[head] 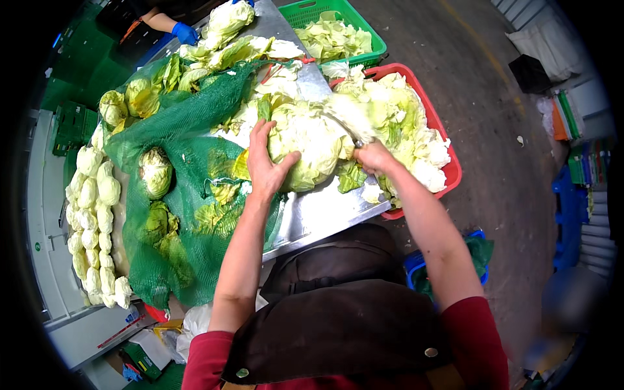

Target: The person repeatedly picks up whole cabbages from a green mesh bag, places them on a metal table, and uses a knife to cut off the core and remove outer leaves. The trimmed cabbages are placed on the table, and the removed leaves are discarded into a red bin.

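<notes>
A large pale-green cabbage head rests on a steel table. My left hand grips its left side, thumb on top and fingers spread along the far edge. In my right hand is a knife, its blade against the cabbage's right side. A blurred pale leaf piece lies just beyond the blade. Loose trimmed leaves sit by the cabbage's base. Left of my left hand, a green mesh sack spreads over the table with several untrimmed cabbages in or on it.
A red crate heaped with leaves stands against the table's right edge; a green crate of leaves is beyond it. Trimmed cabbages are stacked at the far left. Across the table, a person's blue-gloved hand is near another cabbage.
</notes>
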